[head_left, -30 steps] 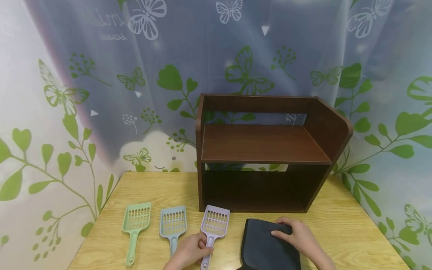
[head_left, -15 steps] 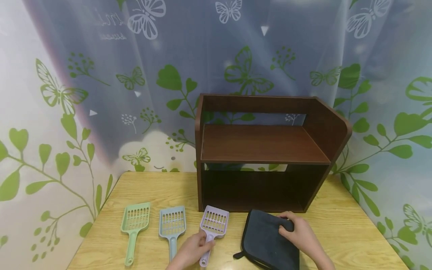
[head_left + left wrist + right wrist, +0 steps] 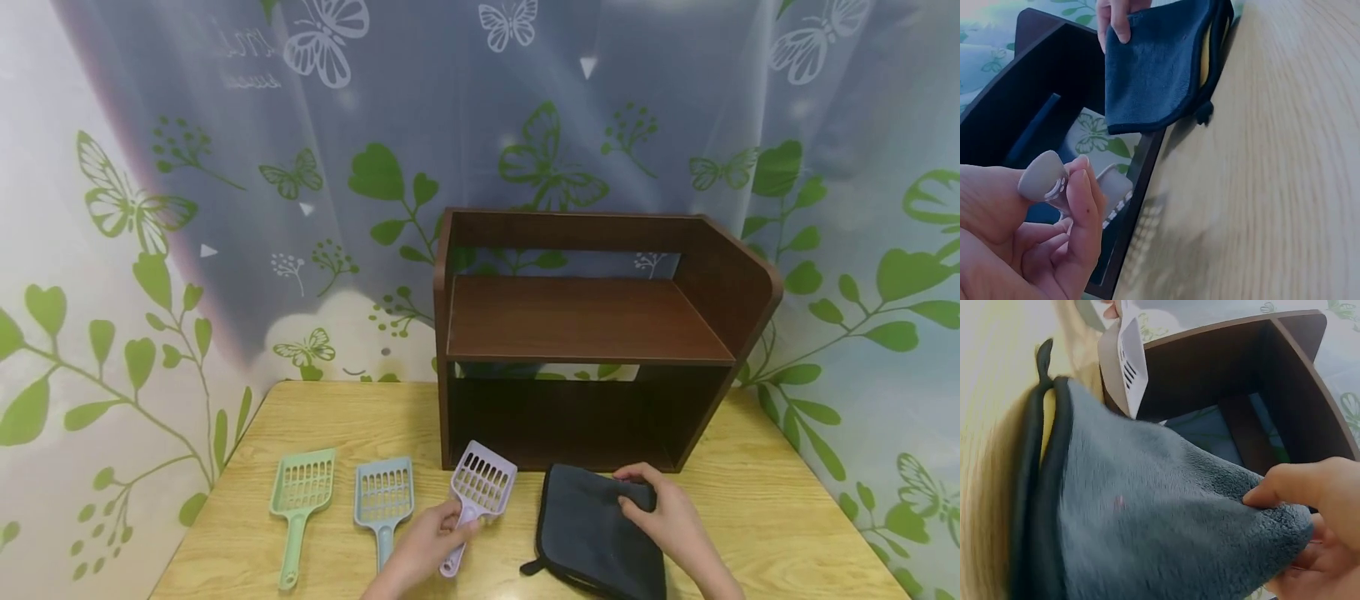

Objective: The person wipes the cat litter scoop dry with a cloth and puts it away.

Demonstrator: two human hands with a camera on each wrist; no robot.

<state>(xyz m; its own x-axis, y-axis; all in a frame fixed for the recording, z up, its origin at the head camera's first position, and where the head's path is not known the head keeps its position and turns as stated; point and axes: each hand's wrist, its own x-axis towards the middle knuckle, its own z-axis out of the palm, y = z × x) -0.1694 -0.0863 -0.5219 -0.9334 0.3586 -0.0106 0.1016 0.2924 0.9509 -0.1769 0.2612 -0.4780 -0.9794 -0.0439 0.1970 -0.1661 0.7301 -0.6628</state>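
My left hand (image 3: 431, 542) grips the handle of a purple slotted litter scoop (image 3: 485, 481), its head tilted up in front of the shelf. In the left wrist view the handle's end (image 3: 1044, 176) sticks out between thumb and fingers. My right hand (image 3: 667, 517) pinches the far right corner of a folded dark grey plush cloth (image 3: 592, 533) with black edging and a hanging loop. A yellow inner side (image 3: 1049, 422) shows at the cloth's fold in the right wrist view. Left of my left hand lie a blue scoop (image 3: 385, 493) and a green scoop (image 3: 303, 483).
A dark brown two-tier shelf (image 3: 592, 321) stands behind the scoop and cloth, its lower compartment facing me. The wood-grain table (image 3: 360, 417) runs under everything. A curtain printed with leaves and butterflies (image 3: 555, 158) hangs behind and at the sides.
The purple scoop has lifted a little and turned to the right in my left hand. The cloth has shifted away from me, its loop now showing, with my right hand still on its corner.
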